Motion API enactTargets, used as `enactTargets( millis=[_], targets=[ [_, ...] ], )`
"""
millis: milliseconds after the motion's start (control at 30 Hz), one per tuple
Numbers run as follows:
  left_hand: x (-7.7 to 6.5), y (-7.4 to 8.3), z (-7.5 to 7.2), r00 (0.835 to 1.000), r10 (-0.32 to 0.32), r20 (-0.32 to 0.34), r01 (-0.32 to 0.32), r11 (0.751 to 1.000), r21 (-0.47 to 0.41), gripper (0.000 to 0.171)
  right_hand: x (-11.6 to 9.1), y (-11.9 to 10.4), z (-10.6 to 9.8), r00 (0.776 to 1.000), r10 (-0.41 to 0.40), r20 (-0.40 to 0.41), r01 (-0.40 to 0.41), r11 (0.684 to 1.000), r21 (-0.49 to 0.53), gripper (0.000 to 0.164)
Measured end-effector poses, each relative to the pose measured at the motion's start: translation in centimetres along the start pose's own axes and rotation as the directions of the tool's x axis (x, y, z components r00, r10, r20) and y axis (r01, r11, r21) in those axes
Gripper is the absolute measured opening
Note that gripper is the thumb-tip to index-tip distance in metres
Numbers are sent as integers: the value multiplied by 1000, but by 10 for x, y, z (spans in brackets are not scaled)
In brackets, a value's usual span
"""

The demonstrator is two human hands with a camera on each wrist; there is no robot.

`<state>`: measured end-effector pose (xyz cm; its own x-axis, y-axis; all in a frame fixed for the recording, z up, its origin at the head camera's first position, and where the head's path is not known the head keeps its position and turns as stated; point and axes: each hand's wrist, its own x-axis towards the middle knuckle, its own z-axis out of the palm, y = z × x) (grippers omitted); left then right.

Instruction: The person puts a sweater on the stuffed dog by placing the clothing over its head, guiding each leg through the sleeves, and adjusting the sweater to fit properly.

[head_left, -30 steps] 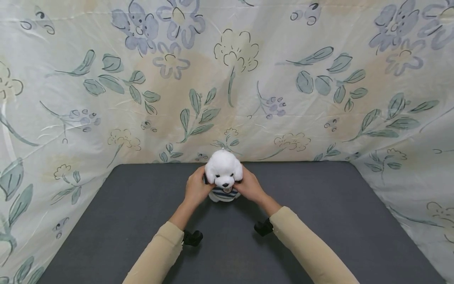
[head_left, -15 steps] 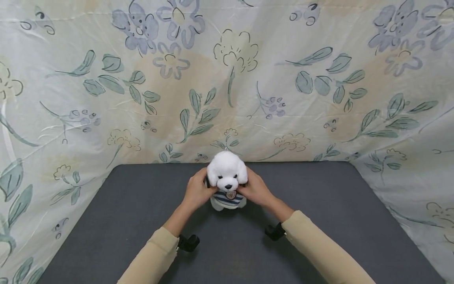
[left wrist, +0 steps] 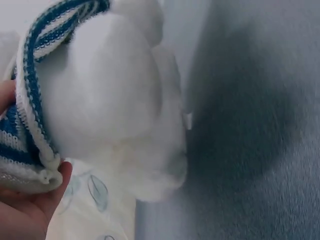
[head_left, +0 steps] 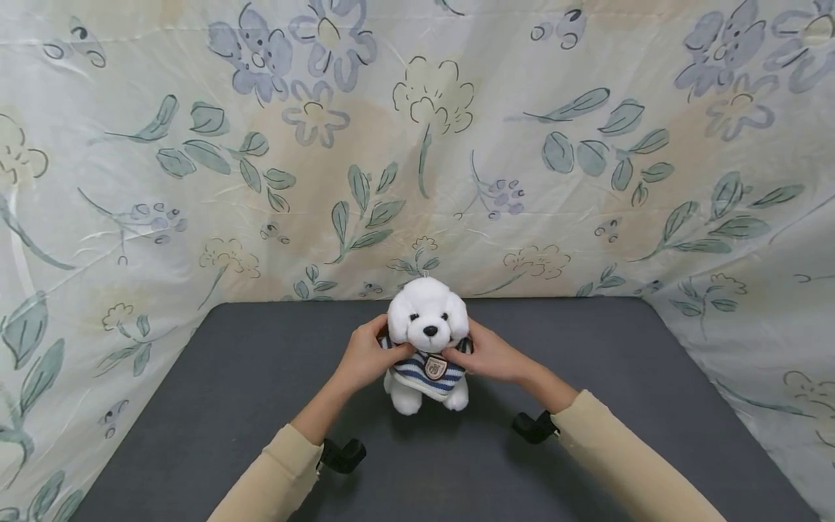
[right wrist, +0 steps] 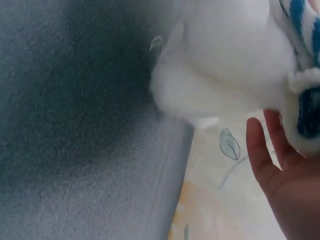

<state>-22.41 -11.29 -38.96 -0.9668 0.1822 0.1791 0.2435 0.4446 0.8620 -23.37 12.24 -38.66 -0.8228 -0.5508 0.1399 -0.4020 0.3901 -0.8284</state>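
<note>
"As the head view is read from left to right, what does each position show?"

"Position one: the left hand (head_left: 370, 357) grips the near flank of the white toy dog (head_left: 425, 308), thumb laid on the front of its striped garment (head_left: 412, 372). Position two: the dog is upright between both hands, face toward the camera, over the far half of the table (head_left: 261, 377). Position three: the right hand (head_left: 493, 355) grips the opposite flank, thumb also in front."

"State the progress."

"Judged from these views, the two-handed grip is complete. The dog appears to be held above the table; contact beneath its paws cannot be confirmed. Release by either hand is not yet done."

"Which details depend on the view?"

"The left wrist view shows the rolled hem (left wrist: 35, 110) and a small pale tab (left wrist: 188, 121), nature unclear, both absent from the head view. Only the head view shows the face and the chest badge (head_left: 435, 367). The right wrist view adds two fingers (right wrist: 261, 152) spread beside the garment."
</note>
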Motion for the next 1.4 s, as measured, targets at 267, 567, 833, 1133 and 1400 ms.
enactTargets(
  millis=[267,567,833,1133,1400],
  targets=[
    [-5,14,7,998,-62,14,63,997,-48,37,-10,-6,-7,996,85,-20,-86,994,-68,55],
    [-6,13,13,967,-206,153,223,969,-106,38,-14,-9,-12,966,249,74,-241,965,-100,48],
    [-7,5,25,932,-307,195,324,944,-64,46,-14,-1,-15,918,358,168,-359,933,-26,46],
    [-3,-6,33,910,-371,186,389,919,-71,49,-14,14,-13,882,427,201,-452,886,102,53],
    [3,-15,34,898,-378,226,404,911,-82,52,-14,26,-10,864,440,245,-495,830,258,66]
  ],
)
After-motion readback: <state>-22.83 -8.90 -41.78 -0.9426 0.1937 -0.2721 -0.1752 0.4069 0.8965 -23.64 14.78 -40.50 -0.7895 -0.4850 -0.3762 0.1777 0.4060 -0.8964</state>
